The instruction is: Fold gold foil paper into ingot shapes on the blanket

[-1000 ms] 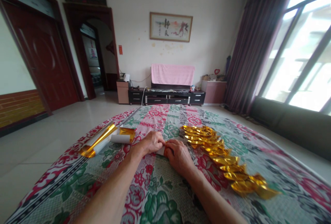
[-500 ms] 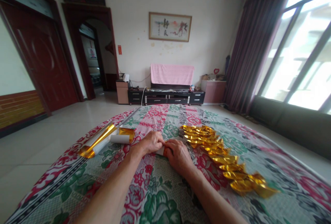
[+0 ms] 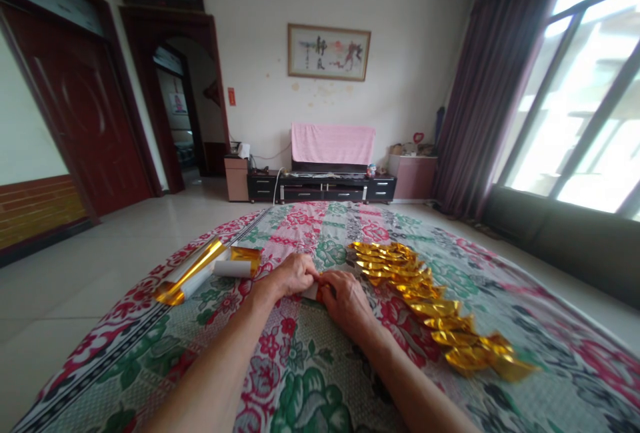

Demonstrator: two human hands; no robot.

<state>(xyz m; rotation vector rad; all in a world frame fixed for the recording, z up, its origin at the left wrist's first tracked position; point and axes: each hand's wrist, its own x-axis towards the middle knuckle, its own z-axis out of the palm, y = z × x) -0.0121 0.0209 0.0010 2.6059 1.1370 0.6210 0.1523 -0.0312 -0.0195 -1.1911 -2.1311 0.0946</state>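
Close together over the middle of the table, my left hand (image 3: 296, 274) and my right hand (image 3: 345, 295) both have curled fingers closed on a small sheet of gold foil paper (image 3: 311, 293). Its pale back shows under the left fingers, with an orange-gold bit by the right thumb; the rest is hidden by my hands. To the right runs a row of folded gold paper ingots (image 3: 425, 293), several of them overlapping. Curled gold foil sheets (image 3: 193, 273) with white backs lie to the left, a smaller white-backed roll (image 3: 233, 268) beside them.
A floral cloth (image 3: 310, 353) in red, green and white covers the round table. Beyond the table stand a low black TV cabinet (image 3: 320, 191) and a television under a pink towel (image 3: 333, 143). A purple curtain (image 3: 480, 86) and window are at the right, a dark red door (image 3: 80, 99) at the left.
Almost nothing differs. My right hand's fingers have shifted very slightly on the paper; both hands stay in the same place.
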